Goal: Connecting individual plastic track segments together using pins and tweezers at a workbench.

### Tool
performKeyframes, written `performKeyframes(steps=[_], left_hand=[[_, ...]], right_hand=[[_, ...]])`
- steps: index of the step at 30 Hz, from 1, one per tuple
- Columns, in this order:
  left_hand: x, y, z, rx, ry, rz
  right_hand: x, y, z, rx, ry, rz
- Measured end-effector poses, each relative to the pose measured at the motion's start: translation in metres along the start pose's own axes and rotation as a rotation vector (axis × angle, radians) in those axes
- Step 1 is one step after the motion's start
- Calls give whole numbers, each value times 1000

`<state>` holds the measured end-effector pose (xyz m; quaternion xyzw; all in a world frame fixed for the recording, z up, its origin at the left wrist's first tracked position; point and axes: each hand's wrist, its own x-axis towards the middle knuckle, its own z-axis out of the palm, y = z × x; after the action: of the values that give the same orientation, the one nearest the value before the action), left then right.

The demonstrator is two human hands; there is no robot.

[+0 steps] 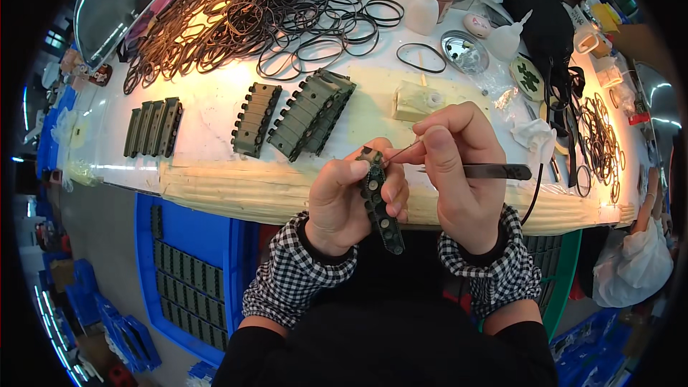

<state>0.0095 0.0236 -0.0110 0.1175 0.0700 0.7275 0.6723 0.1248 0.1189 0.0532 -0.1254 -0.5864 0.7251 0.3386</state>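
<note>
My left hand [333,197] is closed around a narrow dark green strip [375,204] with round studs along its face. The strip hangs down past the table's front edge, its upper end between thumb and fingers. At that end, my right hand [462,186] pinches a thin needle-like rod [403,152], its tip at the strip. Dark tweezers [502,171] lie across the same hand, tucked under the thumb, their points toward the strip. What the rod tip touches is too small to make out.
Beyond my hands stand green studded blocks [313,111] and a cream block [416,100]. Loose black rubber rings [265,7] heap at the back left. A white squeeze bottle [423,11] and round metal dish [464,51] are at the back right. A blue crate [147,272] holds more strips below.
</note>
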Motion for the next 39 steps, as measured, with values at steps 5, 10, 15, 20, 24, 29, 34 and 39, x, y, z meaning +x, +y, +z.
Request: performKeyframes(steps=[5, 10, 15, 20, 24, 29, 34, 39], left_hand=[[0, 0, -2, -4, -13, -6], [0, -1, -3, -10, -25, -1], [1, -1, 0, -29, -27, 4], [0, 0, -1, -22, -10, -7], [1, 4, 5, 66, 21, -42], [2, 3, 6, 63, 28, -45], [2, 4, 6, 81, 36, -47], [2, -1, 0, -58, -48, -5]], right_hand=[[0, -2, 1, -13, -9, 24], [-1, -2, 2, -40, -23, 26], [0, 0, 0, -4, 37, -6], [17, 2, -19, -464, 263, -274], [28, 8, -43, -935, 334, -433], [32, 14, -43, -1136, 279, -490], [16, -4, -27, -847, 241, -569], [7, 2, -7, -246, -10, -261]])
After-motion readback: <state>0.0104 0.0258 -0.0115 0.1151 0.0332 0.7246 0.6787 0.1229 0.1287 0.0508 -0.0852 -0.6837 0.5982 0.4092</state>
